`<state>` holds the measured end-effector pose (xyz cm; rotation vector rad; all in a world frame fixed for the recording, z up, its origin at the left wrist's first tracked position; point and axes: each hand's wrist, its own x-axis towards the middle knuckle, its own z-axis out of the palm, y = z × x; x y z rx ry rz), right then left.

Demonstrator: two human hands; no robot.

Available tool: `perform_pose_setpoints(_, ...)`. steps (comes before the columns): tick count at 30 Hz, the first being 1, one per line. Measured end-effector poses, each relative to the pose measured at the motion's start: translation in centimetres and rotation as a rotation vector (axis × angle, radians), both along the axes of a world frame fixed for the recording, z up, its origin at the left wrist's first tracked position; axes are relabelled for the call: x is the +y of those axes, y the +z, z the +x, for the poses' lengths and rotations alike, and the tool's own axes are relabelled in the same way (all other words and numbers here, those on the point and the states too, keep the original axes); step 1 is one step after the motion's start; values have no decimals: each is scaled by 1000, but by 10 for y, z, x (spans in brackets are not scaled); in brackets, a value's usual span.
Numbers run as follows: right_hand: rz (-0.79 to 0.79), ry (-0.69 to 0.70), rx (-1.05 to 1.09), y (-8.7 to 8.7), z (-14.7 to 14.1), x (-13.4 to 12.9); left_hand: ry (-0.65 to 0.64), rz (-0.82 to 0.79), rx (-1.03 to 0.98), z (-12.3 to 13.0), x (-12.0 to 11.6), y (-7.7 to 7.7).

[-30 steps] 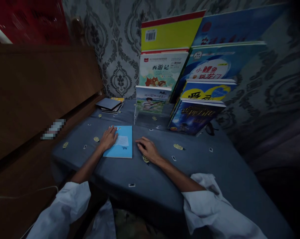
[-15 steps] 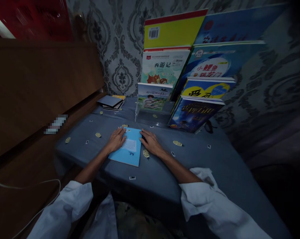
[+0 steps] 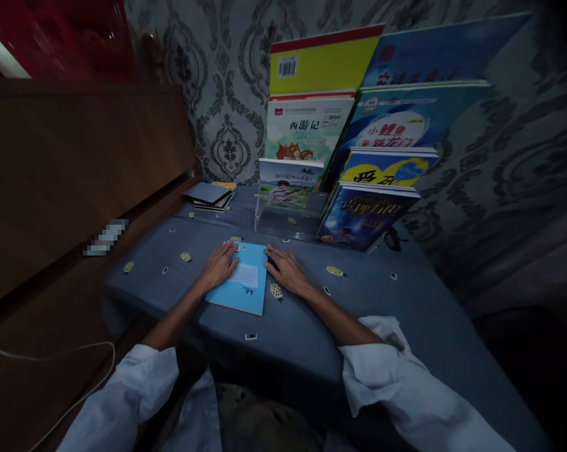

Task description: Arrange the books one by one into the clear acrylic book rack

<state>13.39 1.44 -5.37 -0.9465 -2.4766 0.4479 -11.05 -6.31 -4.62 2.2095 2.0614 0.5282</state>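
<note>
The left hand [image 3: 220, 266] lies open and flat on the blue book [image 3: 245, 285] near the tabletop's [image 3: 302, 339] near edge, while the right hand [image 3: 286, 270], loosely open, touches its right edge, apparently steadying it, neither grip closed.

Table [image 3: 321, 320]: book [image 3: 248, 298] flat on top, near front edge.
Book: left hand [image 3: 220, 265] on its left part; right hand [image 3: 287, 271] at its far right corner.
Display stand [image 3: 290, 227]: on table, behind book and further right; upright books [image 3: 306, 129] in it.
Book stack [image 3: 208, 193]: far left corner, left of stand.
Wall [image 3: 226, 141]: behind stand.
</note>
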Motion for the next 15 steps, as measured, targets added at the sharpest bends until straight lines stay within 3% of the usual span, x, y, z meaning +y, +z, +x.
perform_pose_setpoints(15,3,27,-21,9,2,-7,25,-1,4,3,-1,4)
